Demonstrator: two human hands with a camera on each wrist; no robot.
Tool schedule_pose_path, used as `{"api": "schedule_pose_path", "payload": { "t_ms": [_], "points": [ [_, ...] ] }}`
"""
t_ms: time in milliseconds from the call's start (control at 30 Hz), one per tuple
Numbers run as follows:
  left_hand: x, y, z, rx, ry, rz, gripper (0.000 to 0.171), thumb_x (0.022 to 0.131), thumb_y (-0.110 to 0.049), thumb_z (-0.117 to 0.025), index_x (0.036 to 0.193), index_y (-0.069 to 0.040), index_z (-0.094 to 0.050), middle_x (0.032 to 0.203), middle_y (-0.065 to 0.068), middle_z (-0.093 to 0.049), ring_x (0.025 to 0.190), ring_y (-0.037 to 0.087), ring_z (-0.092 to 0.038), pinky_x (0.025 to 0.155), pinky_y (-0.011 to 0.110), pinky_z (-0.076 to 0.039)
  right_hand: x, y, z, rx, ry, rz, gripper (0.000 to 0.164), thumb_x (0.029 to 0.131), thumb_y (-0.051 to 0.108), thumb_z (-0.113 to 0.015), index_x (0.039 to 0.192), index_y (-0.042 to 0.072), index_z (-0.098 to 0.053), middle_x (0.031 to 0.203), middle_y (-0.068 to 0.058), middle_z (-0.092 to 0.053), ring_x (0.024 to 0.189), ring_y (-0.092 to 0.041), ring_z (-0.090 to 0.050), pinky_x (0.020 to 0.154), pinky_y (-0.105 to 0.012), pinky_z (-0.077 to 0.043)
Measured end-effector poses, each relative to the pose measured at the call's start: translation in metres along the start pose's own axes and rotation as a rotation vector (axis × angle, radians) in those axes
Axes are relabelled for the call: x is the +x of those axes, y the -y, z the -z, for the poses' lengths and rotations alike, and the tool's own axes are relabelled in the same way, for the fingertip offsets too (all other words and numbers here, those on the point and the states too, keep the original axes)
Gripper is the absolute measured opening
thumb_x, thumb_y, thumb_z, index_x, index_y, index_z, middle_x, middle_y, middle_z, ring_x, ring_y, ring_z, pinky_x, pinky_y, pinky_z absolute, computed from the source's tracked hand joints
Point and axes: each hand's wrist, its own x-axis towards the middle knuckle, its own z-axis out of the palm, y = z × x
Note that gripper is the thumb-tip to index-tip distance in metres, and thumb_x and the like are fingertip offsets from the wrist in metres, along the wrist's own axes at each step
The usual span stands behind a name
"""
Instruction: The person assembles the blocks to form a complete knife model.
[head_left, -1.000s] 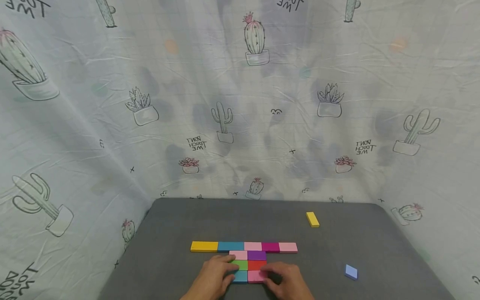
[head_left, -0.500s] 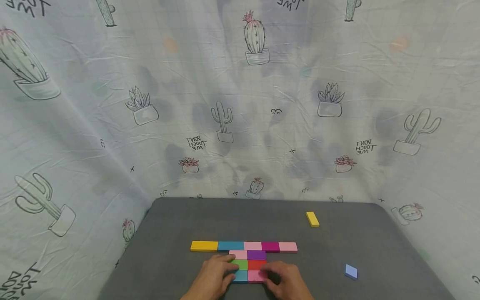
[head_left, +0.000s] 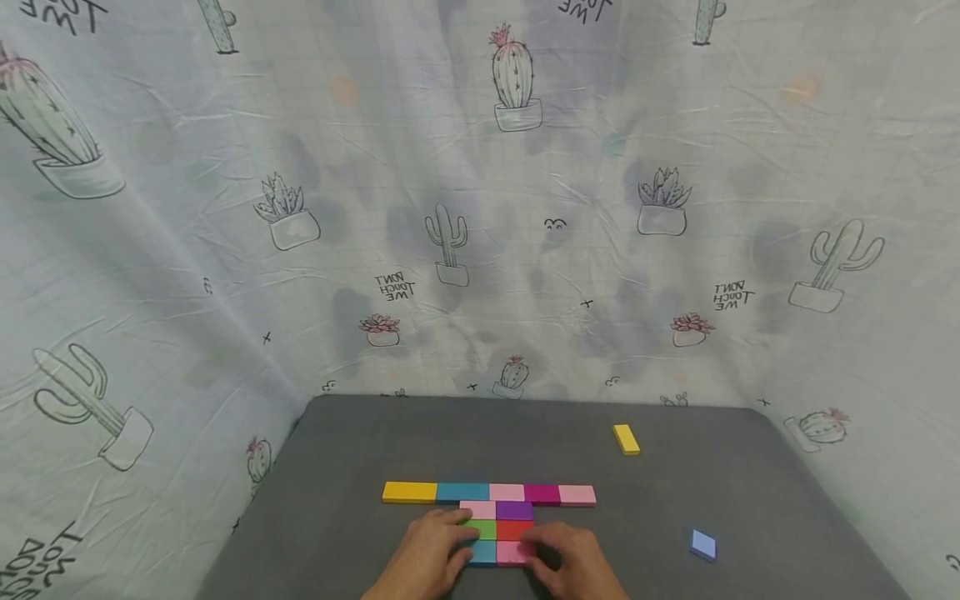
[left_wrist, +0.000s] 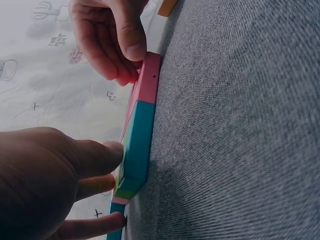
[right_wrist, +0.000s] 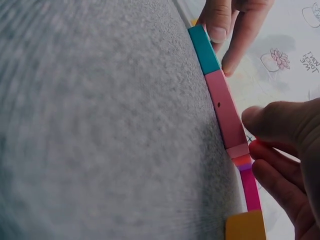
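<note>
Although a second has passed, neither hand has visibly shifted: the left grip (head_left: 426, 552), fingers spread, touches the green block (head_left: 487, 531) and nearest teal block (head_left: 484, 554); the right grip (head_left: 573, 558) — thumb apart from fingers — touches the pink block (head_left: 512, 555) between them.

Block column (head_left: 514, 531) lies on tabletop (head_left: 337, 450); block row (head_left: 506, 492) directly behind column. Tile (head_left: 703, 545) right of column; bar (head_left: 626, 439) behind-right.

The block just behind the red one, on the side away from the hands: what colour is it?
Purple block; the head view shows it best.
</note>
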Motion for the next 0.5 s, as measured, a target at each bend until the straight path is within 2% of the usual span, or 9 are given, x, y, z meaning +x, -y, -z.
{"api": "schedule_pose_path", "payload": {
  "t_ms": [133, 200, 333, 500],
  "points": [
    [-0.001, 0.0, 0.0, -0.021, -0.001, -0.003, 0.03, 0.101, -0.031, -0.08, 0.13, -0.025, -0.082, 0.143, -0.001, -0.074, 0.13, 0.03, -0.068, 0.105, 0.065, -0.061, -0.002, -0.002, 0.002, 0.017, -0.03, 0.041, 0.027, 0.096, 0.022, -0.087, 0.122, 0.017, -0.083, 0.11, 0.011, -0.08, 0.098, -0.005, -0.072, 0.093, -0.028, -0.068],
    [-0.001, -0.001, 0.001, -0.027, -0.005, -0.004, 0.029, 0.101, -0.032, -0.08, 0.129, -0.026, -0.082, 0.143, -0.001, -0.073, 0.13, 0.03, -0.068, 0.106, 0.064, -0.061, -0.005, -0.002, 0.004, 0.033, -0.061, 0.06, 0.026, 0.097, 0.023, -0.086, 0.122, 0.017, -0.082, 0.112, 0.009, -0.081, 0.1, -0.007, -0.074, 0.093, -0.027, -0.068],
    [-0.002, -0.004, 0.0, -0.003, -0.036, -0.03, 0.029, 0.101, -0.034, -0.08, 0.129, -0.029, -0.082, 0.143, -0.003, -0.073, 0.131, 0.029, -0.067, 0.107, 0.062, -0.061, -0.011, -0.003, 0.016, 0.051, -0.139, 0.051, 0.027, 0.097, 0.025, -0.087, 0.122, 0.017, -0.082, 0.117, 0.005, -0.083, 0.105, -0.014, -0.079, 0.094, -0.038, -0.07],
    [-0.001, -0.01, -0.002, -0.02, -0.069, -0.078, 0.034, 0.103, -0.035, -0.079, 0.136, -0.028, -0.078, 0.146, -0.001, -0.071, 0.136, 0.033, -0.063, 0.109, 0.065, -0.06, -0.022, -0.008, 0.037, 0.041, -0.176, -0.043, 0.028, 0.095, 0.026, -0.088, 0.12, 0.015, -0.084, 0.115, 0.003, -0.084, 0.105, -0.02, -0.08, 0.091, -0.046, -0.071]
  ]
}}
